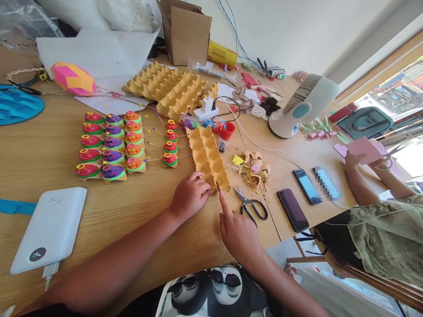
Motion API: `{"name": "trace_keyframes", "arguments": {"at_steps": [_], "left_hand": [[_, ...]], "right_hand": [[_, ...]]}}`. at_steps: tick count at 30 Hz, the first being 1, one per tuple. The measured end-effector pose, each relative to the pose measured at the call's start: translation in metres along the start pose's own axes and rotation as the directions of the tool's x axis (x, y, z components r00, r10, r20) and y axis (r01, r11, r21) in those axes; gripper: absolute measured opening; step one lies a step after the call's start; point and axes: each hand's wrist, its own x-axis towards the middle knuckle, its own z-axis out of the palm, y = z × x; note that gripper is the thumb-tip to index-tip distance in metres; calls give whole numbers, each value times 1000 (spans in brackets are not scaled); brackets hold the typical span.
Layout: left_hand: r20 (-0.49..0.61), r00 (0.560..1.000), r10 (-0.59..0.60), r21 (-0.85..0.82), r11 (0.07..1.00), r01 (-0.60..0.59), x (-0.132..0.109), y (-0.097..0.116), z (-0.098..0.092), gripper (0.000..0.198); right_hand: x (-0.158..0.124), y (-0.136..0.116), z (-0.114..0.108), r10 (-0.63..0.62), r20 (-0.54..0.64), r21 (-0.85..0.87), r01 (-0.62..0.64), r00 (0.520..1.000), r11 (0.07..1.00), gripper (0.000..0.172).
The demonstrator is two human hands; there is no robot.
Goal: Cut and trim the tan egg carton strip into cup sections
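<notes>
Egg-carton strip [207,156]: lies flat on the wooden table [139,220], centre of frame, running from mid-frame down toward the hands
Left hand [191,193]: fingers curled almost closed on the strip's near end, pressing it down
Right hand [238,231]: index finger straight, tip at the strip's near right corner; other fingers folded, nothing held
Scissors [251,204]: on the table just right of the right hand, untouched
Painted cups [110,145]: in rows, left of centre
Co-worker's hand [352,160]: right edge, holding pink paper [363,149]
</notes>
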Motion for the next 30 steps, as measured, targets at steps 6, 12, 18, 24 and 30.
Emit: {"name": "trace_keyframes", "arguments": {"at_steps": [6,12,18,24,30], "left_hand": [[-11,1000,-10,-12,1000,10,1,1,0,13],[-15,1000,9,-5,1000,-9,1,0,-1,12],[-33,999,-2,-15,1000,2,1,0,0,11],[-19,1000,3,-18,1000,-4,1,0,-1,12],[-30,1000,-7,-29,1000,6,1,1,1,7]], "right_hand": [[-5,2,1,-3,-16,31,3,1000,1000,67],[3,1,-3,9,-28,45,-8,1000,999,67],[-9,5,0,-16,-3,49,16,1000,999,67],[9,1,-6,11,-30,63,-9,999,998,65],[-8,8,0,-24,6,118,23,1000,993,66]]}}
